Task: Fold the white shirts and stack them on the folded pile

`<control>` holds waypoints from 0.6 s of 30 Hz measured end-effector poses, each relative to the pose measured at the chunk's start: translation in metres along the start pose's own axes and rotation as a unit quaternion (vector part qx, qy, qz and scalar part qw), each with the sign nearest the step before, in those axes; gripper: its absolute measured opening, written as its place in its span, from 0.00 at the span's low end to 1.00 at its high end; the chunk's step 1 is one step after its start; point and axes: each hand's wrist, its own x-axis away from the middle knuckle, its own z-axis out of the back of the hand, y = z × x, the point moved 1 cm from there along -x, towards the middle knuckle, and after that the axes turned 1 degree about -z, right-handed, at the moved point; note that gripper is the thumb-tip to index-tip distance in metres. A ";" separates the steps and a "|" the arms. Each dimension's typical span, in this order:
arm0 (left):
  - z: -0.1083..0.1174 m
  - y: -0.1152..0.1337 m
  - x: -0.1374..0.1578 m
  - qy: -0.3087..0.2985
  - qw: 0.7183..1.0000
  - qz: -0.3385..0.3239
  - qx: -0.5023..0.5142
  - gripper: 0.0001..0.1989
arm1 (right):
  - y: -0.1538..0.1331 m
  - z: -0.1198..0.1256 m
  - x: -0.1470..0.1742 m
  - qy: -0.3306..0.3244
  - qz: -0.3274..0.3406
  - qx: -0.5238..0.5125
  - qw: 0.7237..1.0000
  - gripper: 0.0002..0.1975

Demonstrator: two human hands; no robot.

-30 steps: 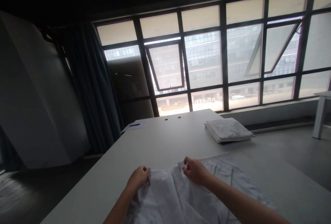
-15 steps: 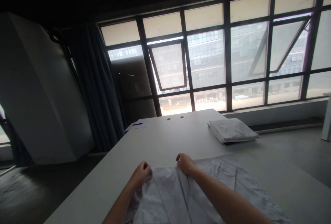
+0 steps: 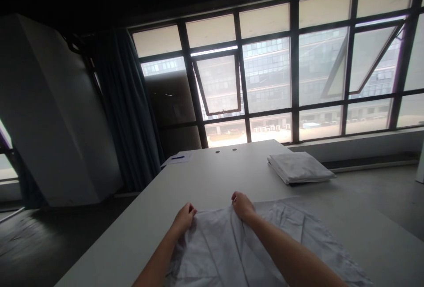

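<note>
A white cloth, creased and loosely spread, covers the near part of the table; whether it is a garment or a sheet I cannot tell. My left hand pinches its far left corner. Farther right along the same far edge, my right hand is closed on the fabric too. Between the two hands the edge is drawn fairly straight. The cloth's right part lies wrinkled on the table beyond my right forearm, and its near end runs out of view.
A neat stack of folded white cloth lies at the table's right side. At the far left corner are paper sheets with a blue pen. The white table reaches toward the windows; a dark curtain hangs left.
Both hands have moved slightly away from me and to the right, drawing the cloth's far edge along. My grip on the fabric stays closed. The view has shifted a little.
</note>
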 end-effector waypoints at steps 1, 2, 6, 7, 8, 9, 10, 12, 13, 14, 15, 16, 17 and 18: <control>0.001 0.002 0.001 0.002 1.000 0.002 -0.015 0.05 | -0.001 0.000 0.001 0.004 0.003 0.003 1.000 0.13; 0.003 0.004 0.002 0.006 1.000 0.003 -0.031 0.05 | -0.002 0.001 0.002 0.008 0.007 0.005 1.000 0.13; 0.009 0.021 0.015 0.035 0.994 -0.007 -0.099 0.10 | 0.001 0.015 0.005 0.013 0.051 0.003 0.999 0.15; 0.010 0.026 0.022 0.036 0.993 -0.017 -0.113 0.12 | 0.005 0.022 0.007 0.006 0.072 0.002 0.997 0.15; 0.011 0.031 0.030 0.032 0.991 -0.030 -0.125 0.14 | 0.010 0.030 0.010 -0.005 0.095 0.002 0.996 0.15; 0.010 0.035 0.040 0.023 0.990 -0.044 -0.134 0.15 | 0.017 0.038 0.014 -0.018 0.119 0.002 0.993 0.15; 0.009 0.039 0.051 0.011 0.988 -0.054 -0.142 0.18 | 0.025 0.048 0.019 -0.032 0.143 0.002 0.989 0.15; 0.002 0.046 0.075 -0.018 0.986 -0.061 -0.157 0.26 | 0.042 0.066 0.033 -0.055 0.183 0.006 0.981 0.15; -0.002 0.048 0.086 -0.036 0.984 -0.057 -0.165 0.32 | 0.050 0.074 0.041 -0.062 0.198 0.008 0.978 0.15; -0.007 0.051 0.097 -0.057 0.982 -0.048 -0.173 0.38 | 0.058 0.082 0.050 -0.067 0.208 0.010 0.976 0.13; -0.012 0.053 0.106 -0.080 0.979 -0.036 -0.182 0.42 | 0.064 0.088 0.059 -0.072 0.219 0.013 0.973 0.12; -0.017 0.055 0.114 -0.102 0.976 -0.023 -0.189 0.45 | 0.069 0.094 0.068 -0.075 0.231 0.019 0.970 0.09; -0.022 0.057 0.119 -0.118 0.974 -0.013 -0.195 0.46 | 0.072 0.097 0.077 -0.078 0.244 0.030 0.966 0.09; -0.026 0.059 0.123 -0.127 0.971 -0.005 -0.200 0.47 | 0.074 0.100 0.085 -0.081 0.256 0.043 0.962 0.10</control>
